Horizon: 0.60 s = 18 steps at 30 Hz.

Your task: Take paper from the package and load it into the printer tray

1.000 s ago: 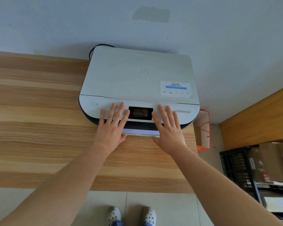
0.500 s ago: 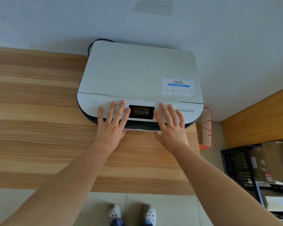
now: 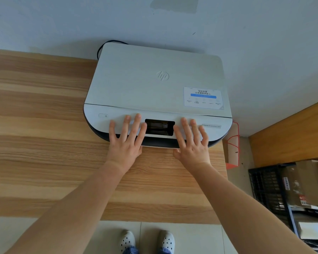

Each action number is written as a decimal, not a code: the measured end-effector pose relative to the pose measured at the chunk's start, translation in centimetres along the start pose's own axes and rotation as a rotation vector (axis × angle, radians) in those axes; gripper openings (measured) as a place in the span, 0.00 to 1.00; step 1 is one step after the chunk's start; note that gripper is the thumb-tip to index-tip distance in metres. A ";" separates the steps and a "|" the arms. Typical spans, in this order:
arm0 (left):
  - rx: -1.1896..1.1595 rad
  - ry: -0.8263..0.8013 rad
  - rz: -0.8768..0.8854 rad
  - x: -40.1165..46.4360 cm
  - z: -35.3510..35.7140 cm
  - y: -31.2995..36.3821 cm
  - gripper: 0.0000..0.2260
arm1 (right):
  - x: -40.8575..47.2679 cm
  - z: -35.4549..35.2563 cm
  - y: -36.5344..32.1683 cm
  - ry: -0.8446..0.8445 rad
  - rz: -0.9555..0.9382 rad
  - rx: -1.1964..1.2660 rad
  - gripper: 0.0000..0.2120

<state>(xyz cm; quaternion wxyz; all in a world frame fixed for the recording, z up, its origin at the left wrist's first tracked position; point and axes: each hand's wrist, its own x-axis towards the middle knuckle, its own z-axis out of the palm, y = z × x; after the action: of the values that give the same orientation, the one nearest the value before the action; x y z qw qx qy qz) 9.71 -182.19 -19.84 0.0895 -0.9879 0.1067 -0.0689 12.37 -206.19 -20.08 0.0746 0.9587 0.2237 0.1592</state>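
Note:
A white printer (image 3: 154,81) with a dark base sits on the wooden table (image 3: 44,143) against the wall. Its dark screen (image 3: 159,127) is in the front panel. My left hand (image 3: 126,142) lies flat with fingers spread on the front panel, left of the screen. My right hand (image 3: 191,143) lies flat the same way to the right of it. Only a thin white strip of the paper tray (image 3: 158,147) shows under the front edge between my hands. No paper package is in view.
A black cable (image 3: 101,47) runs behind the printer. A paper bag with red handles (image 3: 233,143) stands in the gap right of the table. A black rack with cardboard boxes (image 3: 283,187) is at the lower right. My feet stand below the table's near edge.
The white tray, sticking out a little under the printer front a second ago, has slid in until only a sliver shows. Both hands stayed flat on the front panel.

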 end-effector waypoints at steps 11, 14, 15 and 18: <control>-0.207 -0.152 -0.010 -0.3 -4.5 -0.3 0.38 | 0.0 -5.0 -0.4 -0.271 0.071 0.175 0.43; -0.318 -0.191 -0.015 -0.7 -6.8 -0.6 0.34 | -0.2 -7.9 -0.5 -0.284 0.151 0.357 0.39; -0.343 -0.202 -0.019 -1.0 -7.6 -0.6 0.34 | -0.3 -8.9 -0.6 -0.299 0.180 0.399 0.38; -0.422 -0.244 -0.048 -2.3 -10.3 -0.6 0.32 | -0.6 -11.9 -0.9 -0.359 0.222 0.472 0.37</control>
<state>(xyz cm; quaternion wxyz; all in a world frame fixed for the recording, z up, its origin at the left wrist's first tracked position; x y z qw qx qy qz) 5.99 -182.73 -9.92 -0.1084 -0.9879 0.0837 0.0728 7.47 -204.80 -9.32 -0.1296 0.9809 0.1316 -0.0616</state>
